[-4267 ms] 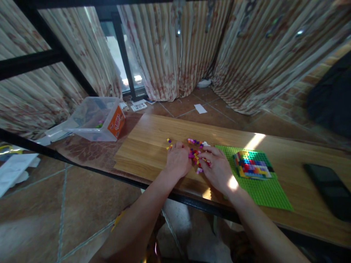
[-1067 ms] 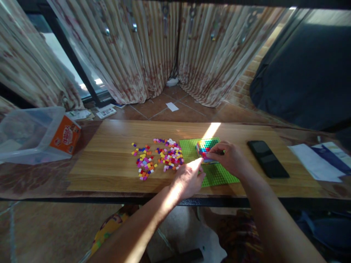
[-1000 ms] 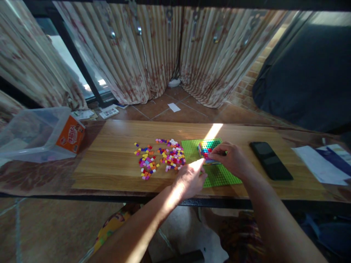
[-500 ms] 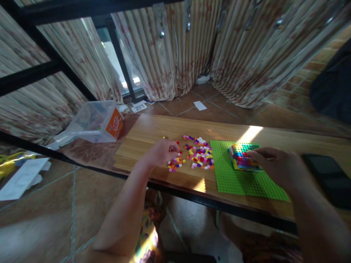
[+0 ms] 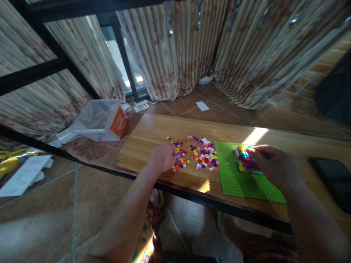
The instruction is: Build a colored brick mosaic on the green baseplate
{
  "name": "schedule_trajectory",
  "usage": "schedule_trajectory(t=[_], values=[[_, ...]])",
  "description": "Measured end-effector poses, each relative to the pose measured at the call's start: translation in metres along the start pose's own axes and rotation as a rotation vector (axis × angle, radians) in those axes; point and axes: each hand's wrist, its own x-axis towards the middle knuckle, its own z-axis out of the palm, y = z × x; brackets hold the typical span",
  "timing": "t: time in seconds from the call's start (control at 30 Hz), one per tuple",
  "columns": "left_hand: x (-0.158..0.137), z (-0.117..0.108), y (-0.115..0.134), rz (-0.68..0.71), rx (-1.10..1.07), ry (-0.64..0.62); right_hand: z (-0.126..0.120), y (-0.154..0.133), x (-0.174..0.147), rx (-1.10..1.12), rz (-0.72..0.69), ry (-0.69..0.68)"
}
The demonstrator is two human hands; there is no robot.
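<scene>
My left hand [image 5: 162,157] is closed at the left edge of a spread of small loose bricks [image 5: 204,155]. Its fingertips point down and are mostly hidden, so whatever they pinch does not show. On a green studded baseplate [image 5: 229,180] sits a low block of stacked multicoloured bricks [image 5: 245,160]. My right hand [image 5: 278,164] reaches over the block's right side, thumb and fingers drawn together, the tips at its top. Part of the block lies hidden under that hand, and anything between the fingertips cannot be made out.
The wooden board [image 5: 153,128] carries everything, with a dark phone-like slab [image 5: 333,182] at the right. A clear plastic box [image 5: 95,122] with an orange label stands at the left end. Curtains [image 5: 175,54] hang behind; a dark bar runs along the near edge.
My left hand has turned and its fingers now dip lower at the loose bricks. My right hand stays at the block, its fingers slightly shifted. The whole view has moved a little.
</scene>
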Motion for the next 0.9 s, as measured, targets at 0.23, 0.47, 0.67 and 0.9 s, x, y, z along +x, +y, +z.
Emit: schedule_trajectory(t=[0.23, 0.47, 0.67, 0.9], values=[[0.004, -0.002, 0.003, 0.019, -0.180, 0.058, 0.013, -0.025, -0.010, 0.214, -0.063, -0.001], [0.007, 0.010, 0.037, 0.162, -0.681, 0.103, 0.053, -0.068, -0.036, 0.762, -0.156, -0.296], [0.008, 0.022, 0.063, 0.142, -1.112, 0.082, 0.071, -0.074, -0.037, 0.957, -0.015, -0.369], [0.008, 0.023, 0.066, 0.023, -1.428, -0.107, 0.060, -0.070, -0.034, 0.992, -0.084, -0.427]])
